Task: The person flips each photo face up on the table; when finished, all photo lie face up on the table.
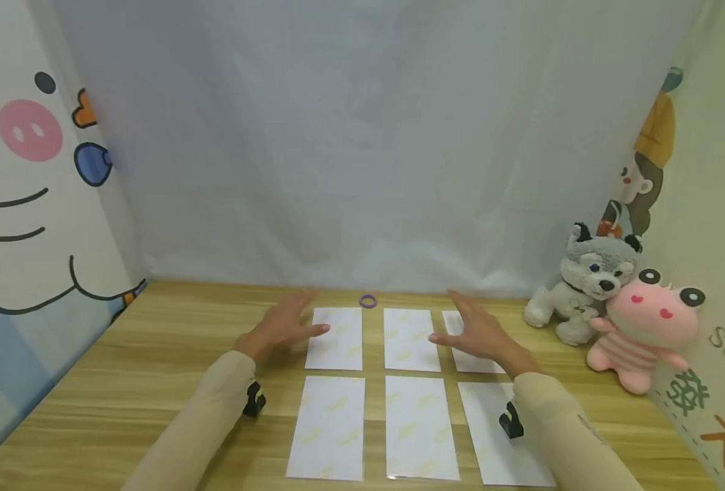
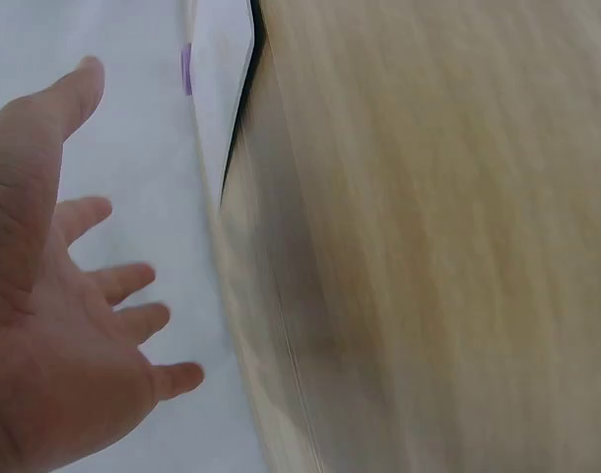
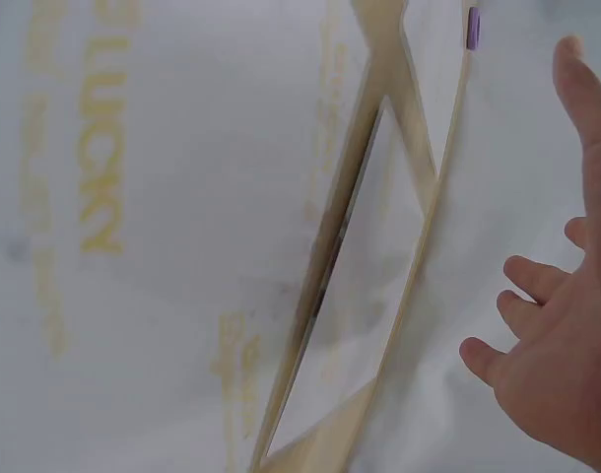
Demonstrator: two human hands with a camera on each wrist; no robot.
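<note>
White sheets of paper or card with faint yellow print lie in two rows of three on the wooden table (image 1: 153, 382). My left hand (image 1: 285, 324) is beside the back-left sheet (image 1: 337, 344), fingers spread and thumb out over its edge. Over the back-right sheet (image 1: 475, 361) hovers my right hand (image 1: 481, 334), its thumb reaching toward the back-middle sheet (image 1: 408, 341). Neither palm holds anything in the wrist views. A small purple ring (image 1: 368, 301) lies behind the back row, between the hands. In the right wrist view, a near sheet (image 3: 182, 296) shows the yellow word LUCKY.
At the right sit a grey husky plush (image 1: 589, 286) and a pink frog plush (image 1: 644, 334), leaning together. A pale curtain (image 1: 362, 150) hangs along the table's back edge. Printed cloths with cartoon figures stand at both sides. Black wrist mounts (image 1: 254, 399) sit on both sleeves.
</note>
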